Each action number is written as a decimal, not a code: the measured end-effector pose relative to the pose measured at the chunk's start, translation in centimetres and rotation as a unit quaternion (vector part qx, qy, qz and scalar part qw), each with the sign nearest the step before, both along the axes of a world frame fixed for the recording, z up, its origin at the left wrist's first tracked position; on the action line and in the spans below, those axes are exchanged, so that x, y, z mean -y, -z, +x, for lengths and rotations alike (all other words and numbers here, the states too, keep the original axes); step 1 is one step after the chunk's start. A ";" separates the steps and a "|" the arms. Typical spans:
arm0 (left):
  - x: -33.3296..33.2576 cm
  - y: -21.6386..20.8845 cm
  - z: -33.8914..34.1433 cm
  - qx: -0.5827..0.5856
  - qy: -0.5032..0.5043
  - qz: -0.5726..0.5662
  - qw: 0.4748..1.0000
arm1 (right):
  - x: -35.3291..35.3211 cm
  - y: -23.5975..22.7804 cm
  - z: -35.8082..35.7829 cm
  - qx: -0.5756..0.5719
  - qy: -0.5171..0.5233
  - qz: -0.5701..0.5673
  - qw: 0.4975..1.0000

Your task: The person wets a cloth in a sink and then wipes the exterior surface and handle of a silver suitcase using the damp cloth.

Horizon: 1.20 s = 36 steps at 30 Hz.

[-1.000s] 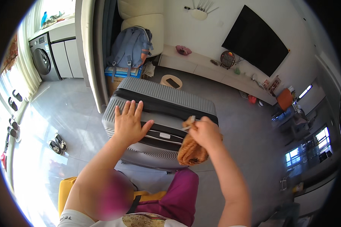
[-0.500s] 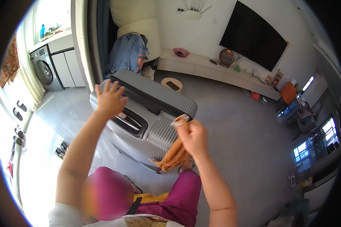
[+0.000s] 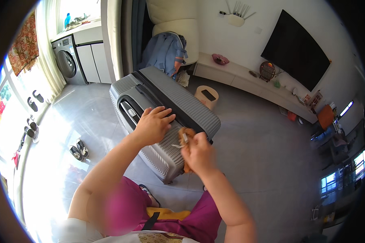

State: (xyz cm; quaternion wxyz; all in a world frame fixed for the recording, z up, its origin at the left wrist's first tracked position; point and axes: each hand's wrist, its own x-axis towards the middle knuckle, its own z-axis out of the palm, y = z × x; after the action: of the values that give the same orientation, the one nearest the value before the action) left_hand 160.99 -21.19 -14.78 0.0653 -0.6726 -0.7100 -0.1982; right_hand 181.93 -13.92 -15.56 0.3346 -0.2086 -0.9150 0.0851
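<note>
The suitcase (image 3: 181, 106) supports the left hand (image 3: 152, 127), fingers (image 3: 162, 110) spread, while the right hand (image 3: 198, 154) clenches orange cloth (image 3: 189, 132).

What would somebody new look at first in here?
Probably the big grey ribbed hard-shell suitcase in the middle, with the left hand on top. The right hand grips an orange-brown cloth at the suitcase's right end. Next, maybe the large black rectangular television, upper right.
</note>
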 end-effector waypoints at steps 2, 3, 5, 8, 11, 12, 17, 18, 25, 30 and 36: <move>-0.5 -0.4 -1.0 0.009 0.026 -0.004 1.000 | -2.1 0.3 0.0 0.000 0.044 -0.014 0.999; -0.5 -0.1 -0.9 0.022 0.021 0.011 0.999 | -1.5 0.8 -0.2 -0.007 -0.004 -0.003 1.000; -0.8 0.3 -0.6 0.048 0.018 0.038 0.998 | 1.3 0.1 -0.6 -0.023 -0.095 0.019 0.995; -0.5 0.4 0.4 0.032 -0.005 0.028 0.999 | 0.0 -0.7 0.2 -0.003 -0.079 0.016 0.997; -0.8 0.3 1.0 0.041 -0.013 0.012 0.999 | -3.9 -1.0 0.3 -0.020 0.006 -0.077 0.997; -0.9 0.1 1.2 0.044 -0.018 0.005 0.999 | -2.8 -0.5 0.2 -0.014 -0.042 -0.046 0.998; -0.6 0.2 0.9 0.054 0.005 0.009 0.998 | -1.4 -1.5 0.1 0.028 -0.086 -0.031 0.995; -0.5 0.1 0.9 0.054 0.004 0.008 0.999 | -3.5 -0.8 0.2 0.049 -0.015 -0.024 0.998; -0.5 0.2 0.6 0.072 0.034 0.008 0.997 | -0.1 -1.7 -0.5 0.044 -0.146 -0.016 0.988; -0.3 -0.1 0.4 0.055 0.028 -0.005 0.998 | -0.4 -2.1 -1.5 0.057 -0.128 -0.011 0.990; -0.3 0.1 -0.6 0.078 0.091 0.003 0.993 | -3.3 -2.9 -1.7 0.119 -0.037 -0.034 0.992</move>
State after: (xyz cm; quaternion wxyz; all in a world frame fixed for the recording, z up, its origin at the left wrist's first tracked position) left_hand 160.41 -20.93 -14.84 -0.0064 -0.7169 -0.6480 -0.2570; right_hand 180.19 -10.60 -12.65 0.2132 -0.1946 -0.9519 0.1027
